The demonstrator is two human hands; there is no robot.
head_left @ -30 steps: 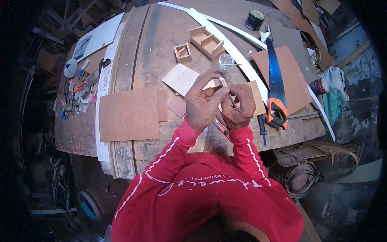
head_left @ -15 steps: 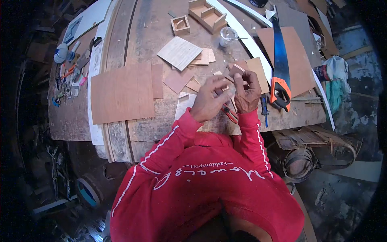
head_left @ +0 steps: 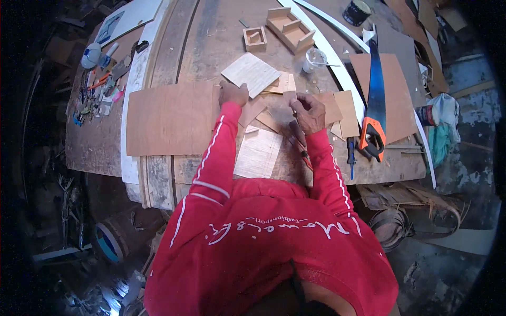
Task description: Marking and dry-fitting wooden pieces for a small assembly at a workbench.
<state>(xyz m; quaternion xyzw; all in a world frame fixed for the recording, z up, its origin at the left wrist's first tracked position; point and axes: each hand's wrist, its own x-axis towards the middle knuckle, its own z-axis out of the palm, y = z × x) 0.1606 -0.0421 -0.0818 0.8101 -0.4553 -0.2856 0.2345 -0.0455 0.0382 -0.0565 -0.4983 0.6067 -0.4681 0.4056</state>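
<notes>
Head view: your right hand [head_left: 312,111] is bent inward, thumb and fingers closed in a pinch on a small brown wood piece [head_left: 289,97]. The piece juts left from the fingertips; its long axis can't be made out. Your left hand [head_left: 233,95] is palm-down at the near-left edge of a pale board [head_left: 251,75]; its grip can't be told. Beyond the pinch: clear cup [head_left: 313,62], stick across it; farther, divided wooden tray [head_left: 282,38]; left of that, square box [head_left: 256,47], wood scrap inside.
</notes>
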